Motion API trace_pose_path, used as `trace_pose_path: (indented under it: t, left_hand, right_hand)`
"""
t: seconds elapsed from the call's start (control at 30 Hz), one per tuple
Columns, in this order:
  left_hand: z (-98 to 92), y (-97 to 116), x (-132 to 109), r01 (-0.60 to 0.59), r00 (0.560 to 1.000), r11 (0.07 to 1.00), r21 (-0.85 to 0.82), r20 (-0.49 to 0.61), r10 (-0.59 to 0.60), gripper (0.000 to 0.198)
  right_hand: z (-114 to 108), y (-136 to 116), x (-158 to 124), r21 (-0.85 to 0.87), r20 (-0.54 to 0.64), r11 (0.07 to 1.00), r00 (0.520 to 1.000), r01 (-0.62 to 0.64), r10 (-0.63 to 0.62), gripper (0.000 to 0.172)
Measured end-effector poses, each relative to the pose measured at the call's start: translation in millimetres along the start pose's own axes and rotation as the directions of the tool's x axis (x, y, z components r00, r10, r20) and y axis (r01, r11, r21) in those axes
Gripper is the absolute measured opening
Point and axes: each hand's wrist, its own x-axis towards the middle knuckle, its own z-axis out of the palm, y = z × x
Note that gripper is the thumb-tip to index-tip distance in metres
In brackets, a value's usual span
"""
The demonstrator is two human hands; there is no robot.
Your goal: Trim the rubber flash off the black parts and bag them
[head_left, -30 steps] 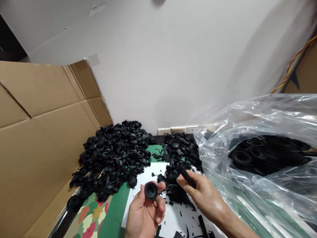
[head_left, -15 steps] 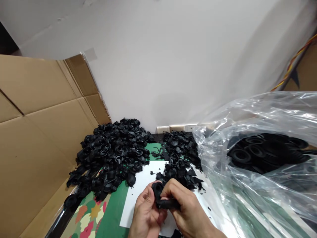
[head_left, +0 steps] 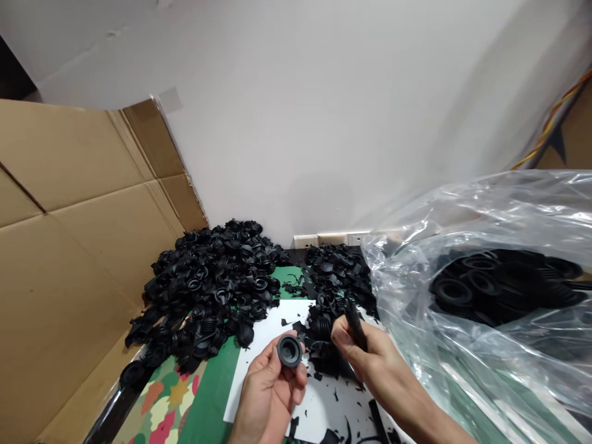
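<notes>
A round black rubber boot (head_left: 289, 350) with a ringed, hollow end is held in my left hand (head_left: 266, 388), its opening turned up toward me. The thumb and fingertips pinch its sides. To the right, apart from it, my right hand (head_left: 370, 357) is closed around a dark stick-shaped tool (head_left: 355, 325). One end of this tool points up out of the fist, and its other end is hard to make out over the dark scraps. Beneath both hands lies a white sheet (head_left: 259, 364), strewn with black rubber scraps (head_left: 330, 436).
A big pile of black rubber boots (head_left: 213, 277) rests at left by a cardboard sheet (head_left: 92, 185). Another black heap (head_left: 337, 271) lies near the wall sockets (head_left: 305, 242). At right, a clear plastic bag (head_left: 402, 296) holds more black rubber parts (head_left: 504, 283).
My right hand has moved right, away from the boot, taking the dark tool with it. The boot in my left hand has turned so its open end faces up.
</notes>
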Motion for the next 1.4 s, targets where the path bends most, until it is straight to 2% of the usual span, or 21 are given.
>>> trace_pose_path:
  t: [0.1,0.17,0.27,0.57,0.77,0.93,1.17,1.4]
  left_hand:
    - [-1.2,0,1,0.005,1.0,1.0,-0.014,0.011,-0.005,0.035]
    - [-2.0,0,1,0.006,1.0,1.0,-0.018,0.018,-0.006,0.036]
    - [-2.4,0,2,-0.002,1.0,1.0,-0.028,0.017,0.003,0.038]
    - [-0.5,1,3,0.01,0.999,0.999,-0.044,-0.043,-0.012,0.042]
    - [-4.9,-2,4,-0.006,1.0,0.999,-0.038,-0.028,0.005,0.04]
    - [-9.4,-4,4,0.006,1.0,0.999,-0.031,0.014,-0.005,0.03]
    - [-7.6,-5,3,-0.001,0.999,1.0,0.015,-0.036,0.001,0.036]
    - [-12.2,-10,7,-0.12,0.987,0.978,0.172,-0.084,0.136,0.041]
  right_hand:
    - [0,0,1,-0.286,-0.077,0.957,0.995,0.045,-0.069,0.025]
    - [1,-2,-1,-0.388,-0.104,0.919,0.988,0.063,-0.111,0.019]
    - [2,-3,-3,-0.439,-0.11,0.894,0.983,0.084,-0.146,0.013]
    - [6,4,-1,-0.51,-0.044,0.857,0.992,0.077,-0.115,0.019]
    - [7,3,-1,-0.444,-0.037,0.896,0.999,0.018,-0.039,0.021]
    - [7,2,0,-0.313,0.047,0.949,0.998,-0.021,0.037,0.021]
    - [12,2,-1,-0.153,0.102,0.986,0.992,-0.061,0.077,0.021]
    - [18,-8,-9,-0.022,0.137,0.995,0.986,-0.098,0.1,0.019]
